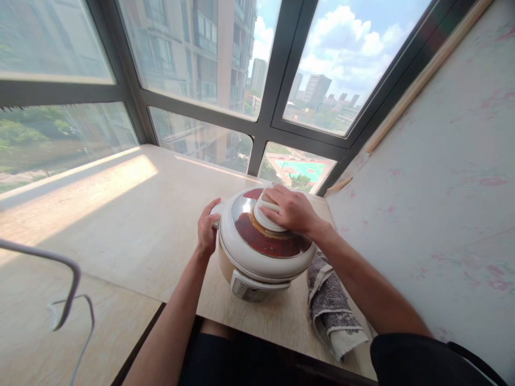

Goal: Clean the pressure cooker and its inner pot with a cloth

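Note:
An electric stew pot [226, 262] with a cream body stands on the pale ledge, its control panel [255, 288] facing me. Its lid [265, 242], white-rimmed with a see-through and dark red middle, rests on top. My right hand [287, 209] is closed around the white lid knob [267, 219], fingers wrapped over its top. On the pot's left side, my left hand [207, 229] grips the white side handle [217, 212], which the fingers partly cover. What is inside the pot cannot be made out.
A folded grey patterned towel [332, 303] lies right of the pot, beside the floral wall [434, 214]. Grey window frames [263, 128] border the marble-look ledge [132, 230] at the back. A white bent rod or cord [60, 257] stands out at the left.

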`<state>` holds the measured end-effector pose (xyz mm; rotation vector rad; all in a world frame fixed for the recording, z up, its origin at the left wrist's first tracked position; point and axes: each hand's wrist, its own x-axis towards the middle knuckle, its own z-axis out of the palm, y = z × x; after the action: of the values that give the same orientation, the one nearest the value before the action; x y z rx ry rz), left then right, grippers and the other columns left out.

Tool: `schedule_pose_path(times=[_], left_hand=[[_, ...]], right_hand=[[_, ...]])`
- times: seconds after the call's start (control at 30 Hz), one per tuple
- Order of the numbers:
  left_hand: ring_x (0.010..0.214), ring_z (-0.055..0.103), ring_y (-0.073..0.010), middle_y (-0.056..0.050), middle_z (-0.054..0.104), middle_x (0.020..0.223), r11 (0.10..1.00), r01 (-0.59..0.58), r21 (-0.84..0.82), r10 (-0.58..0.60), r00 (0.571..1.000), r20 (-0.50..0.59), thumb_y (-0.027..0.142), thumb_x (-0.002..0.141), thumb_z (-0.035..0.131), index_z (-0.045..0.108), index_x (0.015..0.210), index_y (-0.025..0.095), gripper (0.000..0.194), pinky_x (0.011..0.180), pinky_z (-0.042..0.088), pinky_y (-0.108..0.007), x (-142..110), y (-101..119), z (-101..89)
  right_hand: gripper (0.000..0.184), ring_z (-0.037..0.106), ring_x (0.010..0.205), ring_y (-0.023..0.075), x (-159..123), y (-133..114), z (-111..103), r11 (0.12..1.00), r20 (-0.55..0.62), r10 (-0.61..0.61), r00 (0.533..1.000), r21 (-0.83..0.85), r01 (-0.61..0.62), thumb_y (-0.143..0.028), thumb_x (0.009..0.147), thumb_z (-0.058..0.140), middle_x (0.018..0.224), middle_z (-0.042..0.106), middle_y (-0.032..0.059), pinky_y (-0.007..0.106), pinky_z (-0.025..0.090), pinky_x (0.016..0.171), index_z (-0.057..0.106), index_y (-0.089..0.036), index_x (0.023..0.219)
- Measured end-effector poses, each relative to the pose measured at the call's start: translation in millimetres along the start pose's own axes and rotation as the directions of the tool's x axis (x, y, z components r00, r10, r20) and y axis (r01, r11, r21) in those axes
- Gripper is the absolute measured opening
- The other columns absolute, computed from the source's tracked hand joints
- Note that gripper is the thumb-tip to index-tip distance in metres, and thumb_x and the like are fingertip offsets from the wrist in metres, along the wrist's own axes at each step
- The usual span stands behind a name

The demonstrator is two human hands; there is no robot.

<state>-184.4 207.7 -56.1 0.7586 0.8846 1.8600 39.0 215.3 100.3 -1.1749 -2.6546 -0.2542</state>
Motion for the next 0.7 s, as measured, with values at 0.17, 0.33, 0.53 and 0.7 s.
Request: schedule_pose_path(times=[0.17, 0.33, 0.53, 0.7], left_hand=[[0.068, 0.059, -0.0162, -0.003, 0.069, 0.082, 1.0, -0.009, -0.001, 0.009, 1.0, 0.001, 0.037, 0.064, 0.065, 0.071, 0.115, 0.015, 0.056, 0.061, 0.045, -0.027, -1, 0, 0.8], [0.071, 0.061, -0.0169, -0.004, 0.071, 0.087, 1.0, -0.014, -0.002, 0.014, 1.0, 0.011, 0.038, 0.066, 0.065, 0.07, 0.116, 0.016, 0.055, 0.065, 0.048, -0.028, -1, -2, -0.1], [0.073, 0.062, -0.017, -0.003, 0.07, 0.087, 0.999, -0.005, -0.05, 0.006, 1.0, 0.026, 0.037, 0.067, 0.065, 0.07, 0.117, 0.017, 0.055, 0.066, 0.048, -0.028, -1, -5, 0.2], [0.073, 0.062, -0.0152, -0.002, 0.071, 0.086, 0.999, -0.004, -0.049, 0.005, 1.0, 0.012, 0.036, 0.066, 0.067, 0.071, 0.116, 0.016, 0.054, 0.068, 0.047, -0.026, -3, -2, 2.7]], right_hand=[[0.038, 0.061, 0.101, 0.0231, 4, 12, 3, 0.993, -0.007, -0.094, 0.996, 0.077, 0.094, -0.047, 0.101, 0.05, 0.116, 0.066, 0.0111, 0.028, 0.043, 0.082, 0.065, -0.017, 0.118], [0.04, 0.061, 0.098, 0.0229, 4, 11, 0, 0.992, 0.009, -0.105, 0.994, 0.064, 0.105, -0.05, 0.101, 0.05, 0.114, 0.065, 0.0104, 0.029, 0.043, 0.081, 0.064, -0.017, 0.12], [0.039, 0.061, 0.094, 0.0225, 5, 10, -5, 0.991, 0.053, -0.13, 0.99, 0.026, 0.129, -0.049, 0.103, 0.05, 0.114, 0.063, 0.0093, 0.029, 0.041, 0.078, 0.063, -0.018, 0.121], [0.038, 0.06, 0.091, 0.023, 8, 16, -8, 0.985, 0.088, -0.164, 0.982, 0.072, 0.158, -0.05, 0.102, 0.051, 0.111, 0.062, 0.0092, 0.03, 0.04, 0.076, 0.063, -0.02, 0.122]])
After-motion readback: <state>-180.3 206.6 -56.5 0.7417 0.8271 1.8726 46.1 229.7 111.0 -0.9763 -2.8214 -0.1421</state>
